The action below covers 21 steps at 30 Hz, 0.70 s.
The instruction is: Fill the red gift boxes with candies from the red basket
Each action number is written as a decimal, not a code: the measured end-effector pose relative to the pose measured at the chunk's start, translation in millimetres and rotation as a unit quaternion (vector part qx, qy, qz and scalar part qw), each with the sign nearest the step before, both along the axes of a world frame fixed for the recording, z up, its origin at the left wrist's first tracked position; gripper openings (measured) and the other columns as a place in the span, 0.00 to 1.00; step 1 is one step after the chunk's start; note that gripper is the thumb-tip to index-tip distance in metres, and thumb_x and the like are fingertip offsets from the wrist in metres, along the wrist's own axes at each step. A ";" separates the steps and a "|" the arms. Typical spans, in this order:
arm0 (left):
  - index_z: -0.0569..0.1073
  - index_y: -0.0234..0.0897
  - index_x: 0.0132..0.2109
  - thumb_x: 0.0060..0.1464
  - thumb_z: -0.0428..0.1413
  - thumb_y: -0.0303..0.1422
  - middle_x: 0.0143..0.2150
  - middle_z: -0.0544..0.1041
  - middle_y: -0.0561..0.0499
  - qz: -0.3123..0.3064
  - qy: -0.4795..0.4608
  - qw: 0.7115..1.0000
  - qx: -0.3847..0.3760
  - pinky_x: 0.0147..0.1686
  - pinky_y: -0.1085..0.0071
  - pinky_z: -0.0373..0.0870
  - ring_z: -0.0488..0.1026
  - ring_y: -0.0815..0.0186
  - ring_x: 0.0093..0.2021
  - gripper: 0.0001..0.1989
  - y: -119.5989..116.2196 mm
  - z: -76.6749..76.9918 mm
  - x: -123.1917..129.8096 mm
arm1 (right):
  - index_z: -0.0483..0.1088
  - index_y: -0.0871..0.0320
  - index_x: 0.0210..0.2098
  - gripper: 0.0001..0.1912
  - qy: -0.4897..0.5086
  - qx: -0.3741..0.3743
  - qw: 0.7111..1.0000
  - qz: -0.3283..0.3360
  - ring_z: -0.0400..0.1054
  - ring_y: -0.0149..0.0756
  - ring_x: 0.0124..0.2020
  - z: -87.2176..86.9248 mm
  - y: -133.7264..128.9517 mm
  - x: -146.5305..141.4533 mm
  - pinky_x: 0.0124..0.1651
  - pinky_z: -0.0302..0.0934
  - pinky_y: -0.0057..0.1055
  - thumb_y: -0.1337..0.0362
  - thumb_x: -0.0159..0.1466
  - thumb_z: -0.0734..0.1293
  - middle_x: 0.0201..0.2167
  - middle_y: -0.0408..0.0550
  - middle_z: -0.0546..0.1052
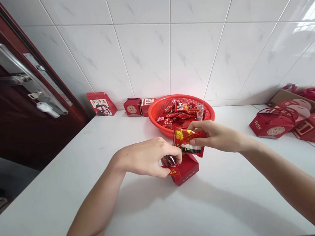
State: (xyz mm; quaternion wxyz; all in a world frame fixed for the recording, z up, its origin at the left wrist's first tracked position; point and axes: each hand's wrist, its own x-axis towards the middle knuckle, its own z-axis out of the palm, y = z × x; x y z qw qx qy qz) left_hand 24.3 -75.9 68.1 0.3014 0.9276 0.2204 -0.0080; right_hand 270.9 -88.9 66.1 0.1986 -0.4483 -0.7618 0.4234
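Note:
My left hand (152,158) is curled over the near left side of a small red gift box (187,169), its fingers closed at the box's open top. A shiny dark wrapped candy (170,160) shows between thumb and fingers; whether it lies in the box or is pinched cannot be made out. Just above the box, my right hand (215,135) pinches a red candy packet (184,139) with yellow print, held tilted. Behind both hands stands a red plastic basket (158,124) filled with red-wrapped candies (182,112).
Against the tiled wall stand a red box with a printed couple (102,104) and two small red boxes (132,108). On the right are several red gift boxes (271,124) near a cardboard box (281,96). A dark red door (8,107) with keys stands left.

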 end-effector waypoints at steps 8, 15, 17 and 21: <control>0.76 0.37 0.41 0.50 0.57 0.20 0.34 0.79 0.55 -0.015 -0.014 0.999 -0.031 0.32 0.73 0.63 0.74 0.67 0.32 0.11 4.5 -0.5 -1.2 | 0.63 0.54 0.35 0.12 0.047 0.076 0.996 -0.007 0.59 0.33 0.29 18.8 -5.4 1.3 0.29 0.56 0.31 0.55 0.68 0.68 0.29 0.41 0.67; 0.77 0.37 0.40 0.51 0.57 0.19 0.34 0.80 0.55 -0.021 -0.035 0.998 -0.039 0.32 0.74 0.64 0.75 0.68 0.32 0.11 3.2 -1.5 -2.4 | 0.66 0.55 0.38 0.13 0.227 -0.047 0.973 -0.005 0.67 0.37 0.40 -8.3 2.8 -21.7 0.45 0.66 0.35 0.52 0.69 0.67 0.36 0.44 0.71; 0.76 0.37 0.39 0.51 0.56 0.18 0.33 0.80 0.55 -0.030 -0.046 0.997 -0.046 0.31 0.74 0.65 0.75 0.68 0.31 0.11 2.4 -1.4 -2.9 | 0.66 0.54 0.39 0.13 0.229 -0.076 0.970 -0.012 0.67 0.36 0.42 -23.3 4.3 -24.1 0.49 0.66 0.35 0.51 0.70 0.66 0.37 0.44 0.71; 0.74 0.37 0.36 0.49 0.56 0.16 0.31 0.78 0.56 -0.056 -0.048 0.997 -0.032 0.31 0.74 0.64 0.72 0.70 0.29 0.12 0.2 0.1 -3.6 | 0.66 0.53 0.43 0.14 0.202 -0.087 0.975 -0.013 0.67 0.38 0.46 -37.1 3.2 -21.7 0.53 0.66 0.38 0.49 0.71 0.64 0.42 0.45 0.72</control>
